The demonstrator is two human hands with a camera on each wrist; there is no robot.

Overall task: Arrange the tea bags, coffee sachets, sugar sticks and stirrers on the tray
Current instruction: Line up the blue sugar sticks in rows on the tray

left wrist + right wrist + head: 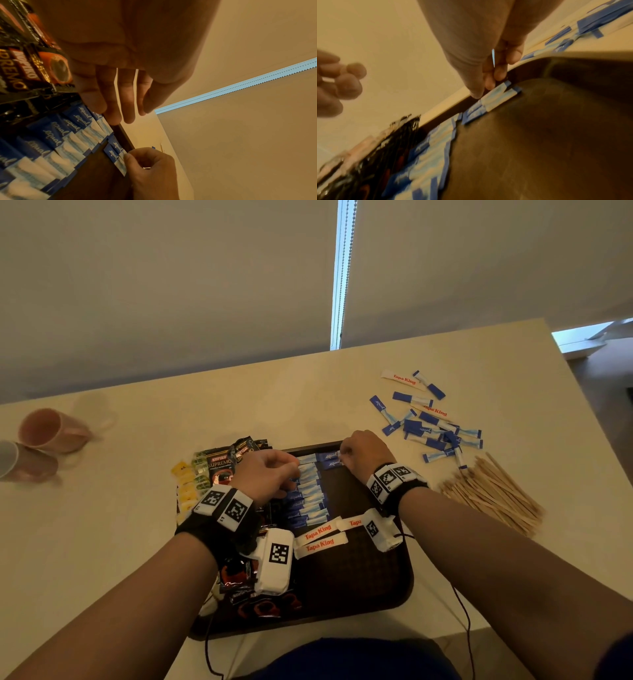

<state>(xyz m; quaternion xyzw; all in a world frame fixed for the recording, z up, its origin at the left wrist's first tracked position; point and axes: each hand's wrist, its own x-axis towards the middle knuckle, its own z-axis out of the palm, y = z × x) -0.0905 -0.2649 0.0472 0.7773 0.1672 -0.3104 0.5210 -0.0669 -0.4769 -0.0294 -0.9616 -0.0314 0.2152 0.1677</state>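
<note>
Sugar sticks (308, 491) line the tray (376, 577) in rows, right hand (364, 455) pinching one against the far rim, left hand (267, 477) relaxed, holding nothing.

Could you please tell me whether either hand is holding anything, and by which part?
The right hand pinches a blue-and-white paper sugar stick near its pale end, at the tray's far rim. The left hand holds nothing.
</note>
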